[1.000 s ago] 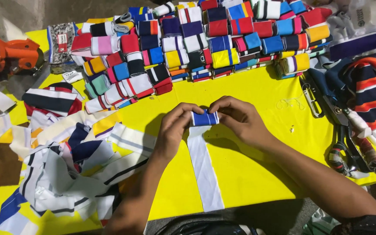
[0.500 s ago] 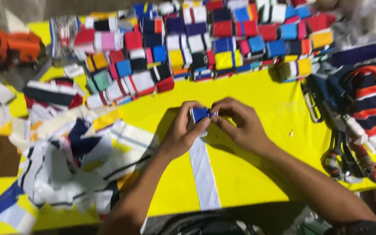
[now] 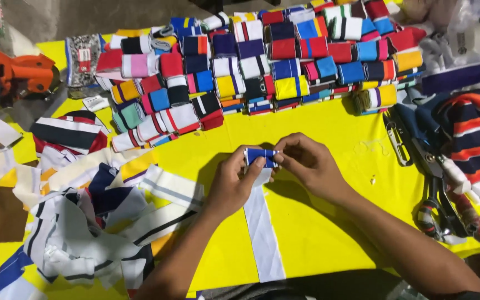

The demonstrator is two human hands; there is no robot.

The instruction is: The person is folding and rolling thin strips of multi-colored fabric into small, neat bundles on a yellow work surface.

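The person's left hand and right hand meet over the yellow table cover, both closed in a pinch on the small blue-and-white roll at the far end of a white ribbed strip. The roll sits between the fingertips, just above the cloth; the strip's unrolled length lies flat and runs back toward the person. Only a short part appears wound, so most of this strip is left to roll. Beyond the hands, the rows of finished rolls stand packed together in many colours. At the left, the heap of loose strips lies unrolled. Scissors lie at the right, untouched. Whether the roll's end is fastened cannot be told from this view.
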